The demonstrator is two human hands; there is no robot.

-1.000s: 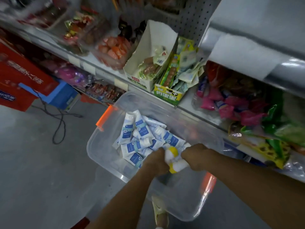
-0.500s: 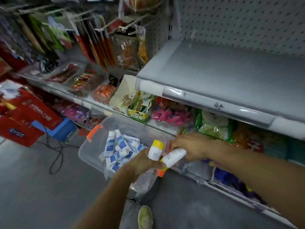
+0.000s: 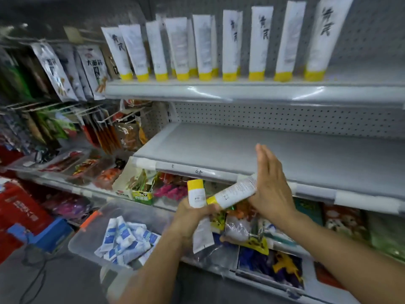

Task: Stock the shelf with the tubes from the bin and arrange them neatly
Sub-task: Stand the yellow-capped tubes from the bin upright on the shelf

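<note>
My left hand (image 3: 192, 218) grips a white tube with a yellow cap (image 3: 195, 194), cap up, its flat tail hanging below my fist. A second white tube (image 3: 235, 191) lies slanted, its yellow cap at my left fingers. My right hand (image 3: 270, 185) has straight fingers pointing up, and its palm rests against that tube's tail end. Both hands are in front of the grey middle shelf (image 3: 219, 148). On the upper shelf (image 3: 219, 89), several matching tubes (image 3: 203, 47) stand on their caps. The clear bin (image 3: 87, 235) at lower left holds several blue-and-white tubes (image 3: 127, 238).
Snack bags hang on pegs (image 3: 65, 69) at the left. Packed snack shelves (image 3: 140, 185) run below the middle shelf, behind and beside the bin. Red boxes (image 3: 19, 207) and a blue box (image 3: 50, 233) stand on the floor at far left, with a cable (image 3: 37, 279) lying near them.
Both hands rose out of the bin with the two yellow-capped tubes to the front of the middle shelf. My right hand's fingers straightened. The view tilted up to show the upper shelf.
</note>
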